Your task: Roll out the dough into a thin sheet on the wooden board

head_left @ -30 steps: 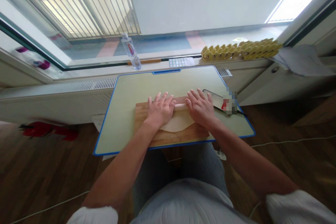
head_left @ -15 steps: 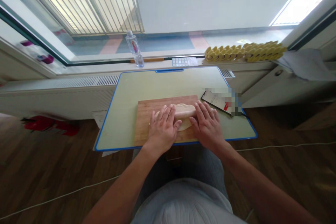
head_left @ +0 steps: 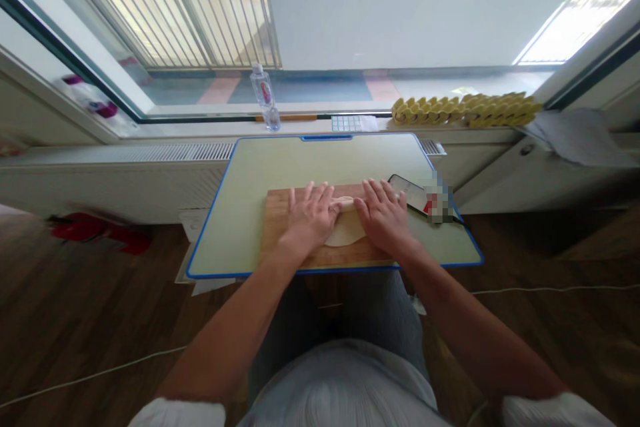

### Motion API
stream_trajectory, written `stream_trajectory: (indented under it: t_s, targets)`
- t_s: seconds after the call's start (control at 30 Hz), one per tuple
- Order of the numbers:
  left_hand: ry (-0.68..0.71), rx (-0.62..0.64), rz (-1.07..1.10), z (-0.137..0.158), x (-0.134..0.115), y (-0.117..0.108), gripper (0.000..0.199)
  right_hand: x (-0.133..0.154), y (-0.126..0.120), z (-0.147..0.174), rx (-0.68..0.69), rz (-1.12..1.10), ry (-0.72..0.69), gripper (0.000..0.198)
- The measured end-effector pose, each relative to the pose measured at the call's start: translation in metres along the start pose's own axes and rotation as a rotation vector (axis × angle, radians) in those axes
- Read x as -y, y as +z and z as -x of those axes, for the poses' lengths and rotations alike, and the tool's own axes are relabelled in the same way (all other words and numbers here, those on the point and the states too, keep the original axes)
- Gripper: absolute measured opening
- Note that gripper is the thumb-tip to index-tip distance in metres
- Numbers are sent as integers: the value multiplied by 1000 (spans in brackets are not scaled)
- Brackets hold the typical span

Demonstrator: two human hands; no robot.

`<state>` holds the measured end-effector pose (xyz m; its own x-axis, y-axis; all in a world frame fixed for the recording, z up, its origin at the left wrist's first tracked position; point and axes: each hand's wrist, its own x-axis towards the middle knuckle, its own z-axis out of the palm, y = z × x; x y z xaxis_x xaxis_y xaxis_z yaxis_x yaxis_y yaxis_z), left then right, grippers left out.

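Observation:
My left hand (head_left: 310, 215) and my right hand (head_left: 383, 215) lie flat, fingers spread, side by side on a pale rolling pin (head_left: 345, 201); only a short piece of the pin shows between them. Under the pin lies a flat sheet of pale dough (head_left: 345, 236), its near edge showing below my hands. The dough rests on a wooden board (head_left: 278, 215), which sits on a small green table with a blue rim (head_left: 250, 173) over my lap.
A phone (head_left: 407, 191) lies on the table just right of my right hand. On the window sill beyond stand a clear water bottle (head_left: 265, 97) and a row of yellow pieces (head_left: 465, 109). A red object (head_left: 95, 231) lies on the wooden floor at left.
My hands pulled the rolling pin toward me over the dough, then pushed it away again to the far part of the dough. The view has shifted slightly.

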<state>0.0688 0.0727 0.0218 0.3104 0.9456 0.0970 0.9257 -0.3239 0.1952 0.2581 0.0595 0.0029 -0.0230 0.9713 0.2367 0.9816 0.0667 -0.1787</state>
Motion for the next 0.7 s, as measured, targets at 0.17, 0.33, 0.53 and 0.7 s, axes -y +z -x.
stream_trajectory:
  t_s: [0.17, 0.33, 0.53, 0.7]
  targets:
    - [44, -50, 2, 43, -12, 6, 62, -6, -4, 45, -19, -11, -48, 65]
    - [-15, -14, 0, -4, 0, 3, 62, -2, -2, -3, 68, 10, -12, 65]
    - [-93, 76, 28, -55, 13, -3, 62, 5, 0, -53, 130, 20, 46, 66]
    - [13, -17, 21, -1, 1, 2, 63, 1, -6, 1, 54, 13, -17, 65]
